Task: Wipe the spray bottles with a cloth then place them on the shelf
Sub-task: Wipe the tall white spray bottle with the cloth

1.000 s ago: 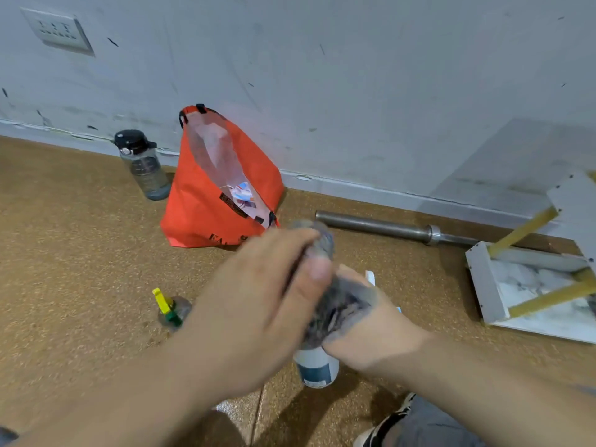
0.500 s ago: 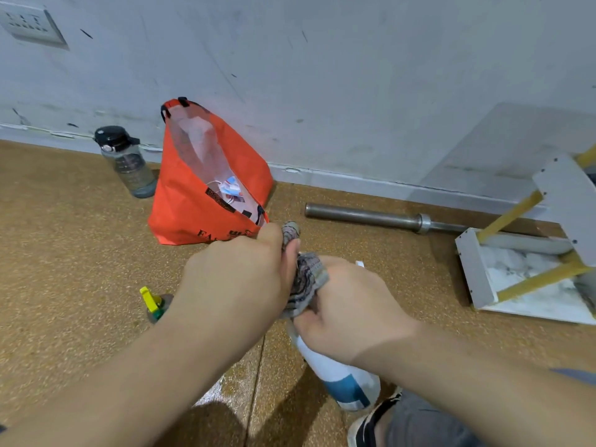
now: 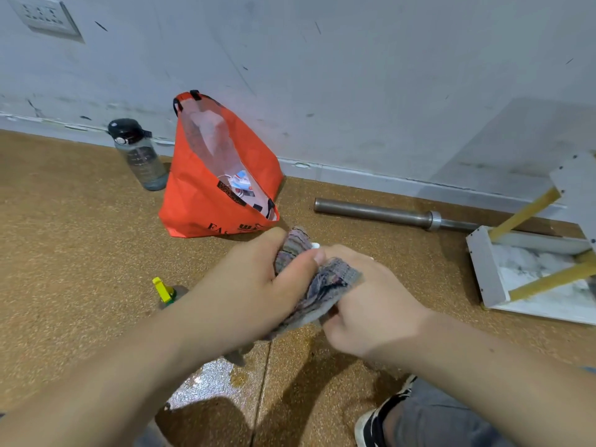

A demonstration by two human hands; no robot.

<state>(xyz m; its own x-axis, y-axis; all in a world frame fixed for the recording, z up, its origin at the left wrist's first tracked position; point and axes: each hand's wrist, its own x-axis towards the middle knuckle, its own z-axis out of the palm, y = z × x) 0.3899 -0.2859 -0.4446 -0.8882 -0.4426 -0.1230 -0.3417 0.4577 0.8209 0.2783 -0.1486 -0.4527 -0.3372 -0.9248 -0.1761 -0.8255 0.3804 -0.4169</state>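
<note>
My left hand [image 3: 254, 285] grips a grey striped cloth [image 3: 322, 285] wrapped around a white spray bottle. Only the bottle's white tip [image 3: 315, 245] shows above the cloth; the rest is hidden by cloth and hands. My right hand [image 3: 371, 301] is curled around the bottle and the cloth's edge from the right. A second spray bottle with a yellow and green nozzle [image 3: 165, 291] stands on the floor to the left, partly behind my left forearm. The white shelf [image 3: 487, 269] with yellow rods stands at the right.
An orange bag [image 3: 206, 201] stands open by the wall, with a dark-capped water bottle [image 3: 138, 156] to its left. A steel bar [image 3: 387, 214] lies along the wall. My shoe [image 3: 374, 417] is at the bottom right. The floor is brown cork.
The bottle's lower body with its blue label, visible earlier below my hands, is now hidden. My left hand has slid over the cloth and both hands have drawn closer together.
</note>
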